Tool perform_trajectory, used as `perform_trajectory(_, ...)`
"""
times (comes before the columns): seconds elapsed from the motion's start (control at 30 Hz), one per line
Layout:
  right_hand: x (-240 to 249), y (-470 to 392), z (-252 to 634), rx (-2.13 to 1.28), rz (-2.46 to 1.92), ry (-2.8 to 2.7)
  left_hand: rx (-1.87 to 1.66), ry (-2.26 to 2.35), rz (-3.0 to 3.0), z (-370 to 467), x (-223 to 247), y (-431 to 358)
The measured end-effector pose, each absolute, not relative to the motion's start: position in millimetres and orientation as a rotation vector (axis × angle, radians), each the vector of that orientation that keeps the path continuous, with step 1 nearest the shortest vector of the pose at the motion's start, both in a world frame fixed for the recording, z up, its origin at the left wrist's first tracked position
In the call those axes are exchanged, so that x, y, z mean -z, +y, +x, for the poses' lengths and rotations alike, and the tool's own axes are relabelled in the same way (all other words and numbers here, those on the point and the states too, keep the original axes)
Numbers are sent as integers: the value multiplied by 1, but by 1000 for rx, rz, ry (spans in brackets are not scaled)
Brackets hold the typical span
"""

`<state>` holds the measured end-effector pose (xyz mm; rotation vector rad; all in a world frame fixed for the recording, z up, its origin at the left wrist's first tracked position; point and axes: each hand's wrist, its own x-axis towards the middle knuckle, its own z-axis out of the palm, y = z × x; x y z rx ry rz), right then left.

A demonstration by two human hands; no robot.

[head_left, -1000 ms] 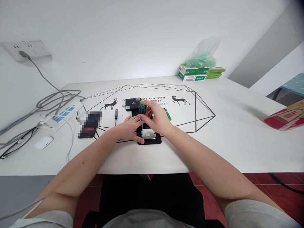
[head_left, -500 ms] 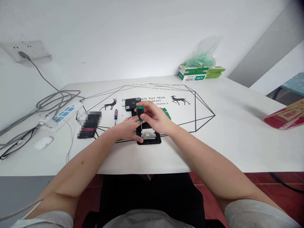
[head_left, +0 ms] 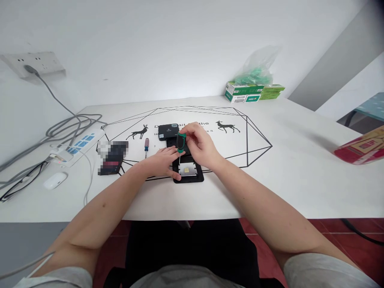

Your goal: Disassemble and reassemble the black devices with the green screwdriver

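Note:
A black device casing (head_left: 198, 176) with a silver metal plate (head_left: 188, 169) inside lies flat on the desk. My left hand (head_left: 163, 162) rests on the casing's left side, thumb at its lower left edge and fingers apart. In my right hand (head_left: 201, 147) is a green and black screwdriver (head_left: 181, 141), its shaft pointing down to the upper left of the metal plate. Behind my hands lies a black square cover (head_left: 168, 132) with a small label. A second black part, partly hidden, sits between that cover and the casing.
To the left are a second screwdriver (head_left: 147, 146), a partly blurred dark object (head_left: 111, 162), a white mouse (head_left: 55, 180), and a power strip (head_left: 85, 144) with cables. Green and white boxes (head_left: 244, 90) stand at the back; a red package (head_left: 361, 149) is at the right.
The screwdriver's handle has shifted slightly right and now leans that way, with my right hand higher and its fingers more to the right. My left hand has stayed in place.

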<state>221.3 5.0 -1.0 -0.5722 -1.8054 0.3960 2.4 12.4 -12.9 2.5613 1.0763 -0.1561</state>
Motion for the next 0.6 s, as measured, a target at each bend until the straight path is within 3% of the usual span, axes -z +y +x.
perform_trajectory(0.5,-2,-8,214,-770,-733,-1670,14,965,2588,-4,25,20)
perform_trajectory(0.6,1,-8,215,-703,-706,-1725,11,969,2584,-5,26,20)
